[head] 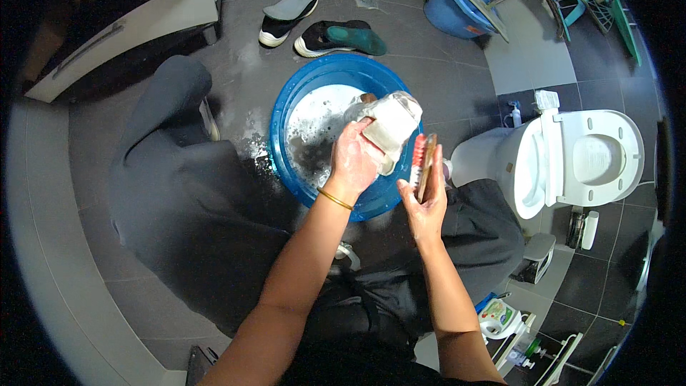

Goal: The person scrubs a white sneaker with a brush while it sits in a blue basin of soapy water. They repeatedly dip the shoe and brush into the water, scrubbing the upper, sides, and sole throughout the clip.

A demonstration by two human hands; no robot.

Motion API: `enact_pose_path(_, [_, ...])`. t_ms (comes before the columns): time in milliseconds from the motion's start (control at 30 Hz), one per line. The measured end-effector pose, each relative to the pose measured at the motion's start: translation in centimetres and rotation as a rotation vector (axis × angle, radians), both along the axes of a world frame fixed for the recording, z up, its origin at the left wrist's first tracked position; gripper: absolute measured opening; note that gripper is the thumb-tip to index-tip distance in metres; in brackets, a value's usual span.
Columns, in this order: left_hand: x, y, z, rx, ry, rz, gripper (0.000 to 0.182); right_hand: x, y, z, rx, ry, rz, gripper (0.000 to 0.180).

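Over the blue plastic basin, my left hand holds a wet off-white shoe. Its sole side and part of its upper show, while my fingers hide the rest. A scrubbing brush with a brown back and red and white bristles is gripped upright in my right hand. The brush is just right of the shoe and apart from it, near the basin's rim. Sudsy grey water with white foam fills the basin's bottom. Lather wets my left hand.
Beyond the basin lie two black shoes with insoles on them. A blue bucket stands at the back right, a toilet to the right. A detergent bottle sits at lower right. Splashed water wets the tile floor.
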State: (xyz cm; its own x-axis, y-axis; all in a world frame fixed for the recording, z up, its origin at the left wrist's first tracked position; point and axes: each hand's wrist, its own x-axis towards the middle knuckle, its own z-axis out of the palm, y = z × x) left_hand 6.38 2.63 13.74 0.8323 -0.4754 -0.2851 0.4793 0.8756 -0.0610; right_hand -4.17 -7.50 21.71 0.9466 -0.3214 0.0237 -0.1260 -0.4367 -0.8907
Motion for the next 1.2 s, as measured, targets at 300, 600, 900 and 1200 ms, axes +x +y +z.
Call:
enact_pose_path(300, [-0.6, 0.0, 0.2, 0.002, -0.183, -0.064, 0.042, 1.8, 0.5, -1.1, -0.177, -0.208, 0.066, 0.071])
enact_pose_path(600, [-1.2, 0.0, 2.1, 0.189, -0.18, 0.003, 0.035, 5.0, 2.8, 0.3, -0.469, -0.104, 0.072, 0.081])
enact_pose_path(900, [-0.7, -0.4, 0.4, 0.818, -0.626, 0.174, 0.038, 5.8, 2.4, 2.1, 0.306, 0.135, -0.202, 0.043])
enact_pose_path(1200, [-1.7, -0.4, 0.6, 0.413, -0.264, 0.05, 0.042, 3.7, 4.3, 1.5, -0.626, 0.171, 0.184, 0.059])
